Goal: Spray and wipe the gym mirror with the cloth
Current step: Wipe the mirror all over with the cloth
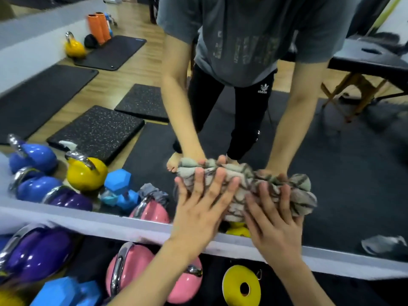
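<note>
The gym mirror [344, 164] fills the upper view, and its pale lower frame [132, 224] runs across the middle. A crumpled grey-green cloth with dark stripes [271, 191] is bunched against the glass just above the frame. My left hand [205, 206] presses flat on the cloth's left part with straight, spread fingers. My right hand [273, 219] presses on its right part, fingers also extended. The reflection shows the person's arms meeting mine at the cloth. No spray bottle is in view.
Below the mirror on the floor stand a pink kettlebell [136, 268], a purple kettlebell [37, 255], a blue dumbbell [66, 292] and a yellow weight [241, 286]. The glass reflects more kettlebells, dark floor mats [97, 131] and a black massage table [371, 60].
</note>
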Available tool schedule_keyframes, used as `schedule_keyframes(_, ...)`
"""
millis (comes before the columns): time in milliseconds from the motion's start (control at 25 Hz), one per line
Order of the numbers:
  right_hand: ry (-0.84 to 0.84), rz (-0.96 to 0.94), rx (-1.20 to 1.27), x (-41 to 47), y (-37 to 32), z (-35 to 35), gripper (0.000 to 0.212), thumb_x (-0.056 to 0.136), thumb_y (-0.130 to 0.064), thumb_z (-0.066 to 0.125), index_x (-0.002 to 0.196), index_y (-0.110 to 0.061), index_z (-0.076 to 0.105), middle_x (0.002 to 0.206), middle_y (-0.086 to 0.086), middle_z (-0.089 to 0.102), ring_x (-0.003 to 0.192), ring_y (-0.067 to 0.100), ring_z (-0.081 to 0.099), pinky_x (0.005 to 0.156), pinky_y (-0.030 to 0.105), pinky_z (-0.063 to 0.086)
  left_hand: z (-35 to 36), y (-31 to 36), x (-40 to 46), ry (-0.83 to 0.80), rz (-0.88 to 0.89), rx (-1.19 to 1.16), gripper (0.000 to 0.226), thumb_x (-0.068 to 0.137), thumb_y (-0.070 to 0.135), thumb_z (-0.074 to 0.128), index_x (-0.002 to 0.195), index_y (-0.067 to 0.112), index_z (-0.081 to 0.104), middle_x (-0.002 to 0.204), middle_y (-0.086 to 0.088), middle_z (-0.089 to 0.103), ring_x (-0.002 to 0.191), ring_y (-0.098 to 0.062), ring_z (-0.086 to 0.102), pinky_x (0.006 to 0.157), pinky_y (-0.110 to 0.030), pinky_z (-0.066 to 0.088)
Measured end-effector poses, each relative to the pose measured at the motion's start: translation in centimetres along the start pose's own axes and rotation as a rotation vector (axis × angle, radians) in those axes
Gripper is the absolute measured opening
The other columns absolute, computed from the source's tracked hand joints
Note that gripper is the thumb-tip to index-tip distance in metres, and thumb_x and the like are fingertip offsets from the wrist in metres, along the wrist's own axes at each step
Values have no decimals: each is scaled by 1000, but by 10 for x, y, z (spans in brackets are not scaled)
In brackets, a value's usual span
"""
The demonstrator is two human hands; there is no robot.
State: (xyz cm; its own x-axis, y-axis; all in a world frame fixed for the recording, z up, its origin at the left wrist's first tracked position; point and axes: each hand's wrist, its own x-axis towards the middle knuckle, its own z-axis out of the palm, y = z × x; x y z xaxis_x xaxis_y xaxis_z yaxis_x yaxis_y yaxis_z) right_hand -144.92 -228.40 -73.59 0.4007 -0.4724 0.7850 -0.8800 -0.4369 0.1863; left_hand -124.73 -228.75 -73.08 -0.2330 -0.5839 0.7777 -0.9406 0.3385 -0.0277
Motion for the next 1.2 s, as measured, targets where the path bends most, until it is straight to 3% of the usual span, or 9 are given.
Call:
schedule_keyframes(80,37,88,32,42,24,-40,78,100,-34,61,168,-33,22,177,-5,11,163,32,8,117,62,29,-33,19,62,12,3,-3,85,98,26,52,165,26,0,172,-3,-15,157,-34,-17,124,-63,-6)
schedule_keyframes(240,191,89,66,199,43,-126,71,105,-31,59,167,-33,23,177,-7,7,163,32,1,125,63,13,-141,-6,205,200,37,-57,64,105,34,43,164,30,16,169,-4,10,159,-28,-2,125,-56,-2)
schedule_keyframes(400,336,92,73,329,-30,-141,60,106,-34,54,163,-28,35,172,5,30,153,49,23,125,63,17,-231,-122,262,263,69,-30,59,104,41,42,159,22,31,163,-11,37,157,-38,12,123,-59,5)
schedule_keyframes(480,345,39,110,353,-88,-124,61,105,-33,55,163,-26,36,170,3,31,154,47,23,127,58,18,-249,-191,244,242,104,37,66,103,45,40,163,23,24,166,-14,28,159,-34,5,124,-57,1)
schedule_keyframes(640,248,-13,135,303,-185,-50,70,104,-35,58,167,-29,27,176,-5,13,163,33,9,113,68,40,-210,-279,136,172,161,82,71,105,45,38,166,25,6,174,1,-5,159,-28,-10,126,-54,-7)
schedule_keyframes(800,112,-91,170,188,-230,37,80,97,-32,67,167,-23,28,176,1,16,161,36,16,123,57,33,-128,-292,3,42,192,115,80,100,33,50,166,20,7,174,-1,-5,159,-32,-10,125,-58,-6)
schedule_keyframes(1000,-48,-169,36,70,-202,85,83,95,-37,68,167,-27,28,175,-2,21,162,31,17,91,60,47,-39,-241,-91,6,191,96,76,99,7,40,166,18,6,174,-2,-4,159,-34,-9,126,-59,-7)
schedule_keyframes(1080,-74,-178,-15,58,-175,75,81,94,-36,68,166,-27,31,175,-5,21,162,28,17,102,59,44,-27,-216,-86,-1,151,54,66,105,9,29,166,18,4,174,-2,-6,158,-34,-11,125,-59,-8)
schedule_keyframes(1200,-45,-129,-42,80,-151,41,61,94,-32,66,151,-29,45,175,-6,21,162,30,17,125,54,22,-43,-191,-56,1,146,6,71,103,13,35,166,20,3,174,1,-5,159,-31,-10,126,-58,-9)
